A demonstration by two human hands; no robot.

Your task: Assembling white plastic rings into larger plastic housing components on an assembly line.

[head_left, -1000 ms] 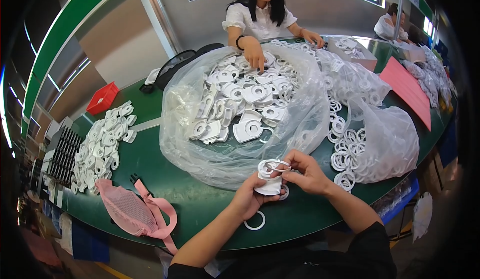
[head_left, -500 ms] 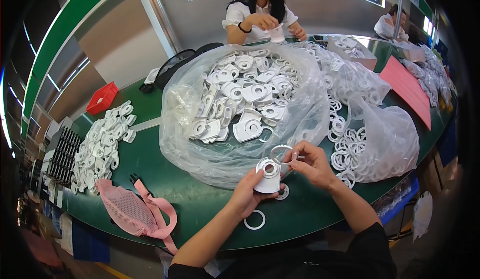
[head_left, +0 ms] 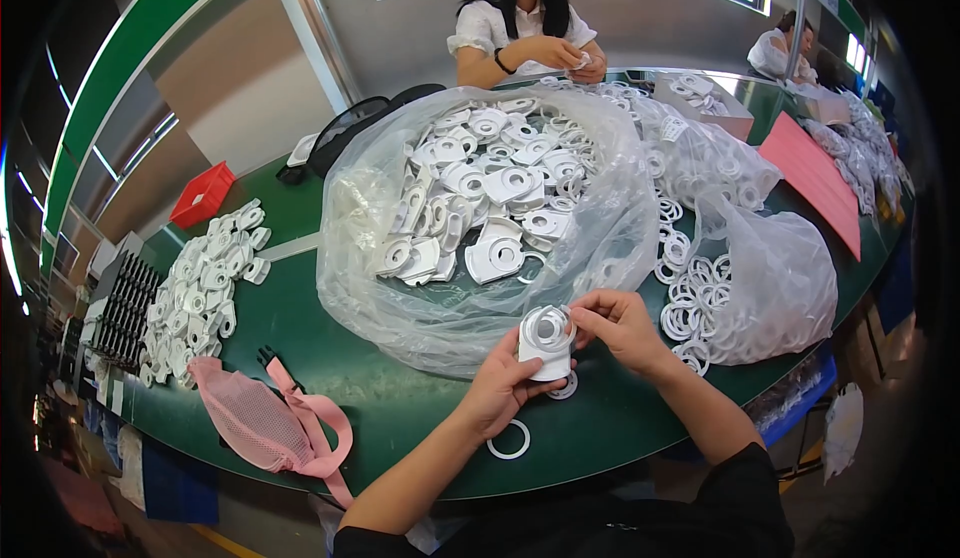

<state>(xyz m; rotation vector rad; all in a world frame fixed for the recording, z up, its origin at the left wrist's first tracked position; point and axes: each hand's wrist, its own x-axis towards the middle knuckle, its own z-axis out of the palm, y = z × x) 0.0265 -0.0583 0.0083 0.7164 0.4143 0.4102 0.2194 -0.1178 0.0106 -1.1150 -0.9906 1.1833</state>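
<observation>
My left hand [head_left: 500,390] grips a white plastic housing [head_left: 545,363], a flat plate with a round hole, held tilted toward me. Against the round part of the housing lies a white ring [head_left: 548,320], pinched at its right edge by the fingers of my right hand [head_left: 615,326]. Whether the ring is seated in the housing or only resting on it, I cannot tell. Just below my hands another white ring [head_left: 510,440] lies flat on the green table [head_left: 400,428], and a smaller round part [head_left: 565,386] is partly hidden behind my left fingers.
A large clear plastic bag [head_left: 360,308] full of white housings [head_left: 500,186] lies ahead. Loose rings [head_left: 695,303] and a bag of rings [head_left: 790,288] are at right. A pink mesh pouch [head_left: 255,423], heaped white parts [head_left: 200,293] and a red tray [head_left: 202,195] are left. A co-worker [head_left: 525,38] sits opposite.
The ring in my right hand has come down and left onto the housing. My left hand has raised the housing slightly. The co-worker opposite has brought both hands together.
</observation>
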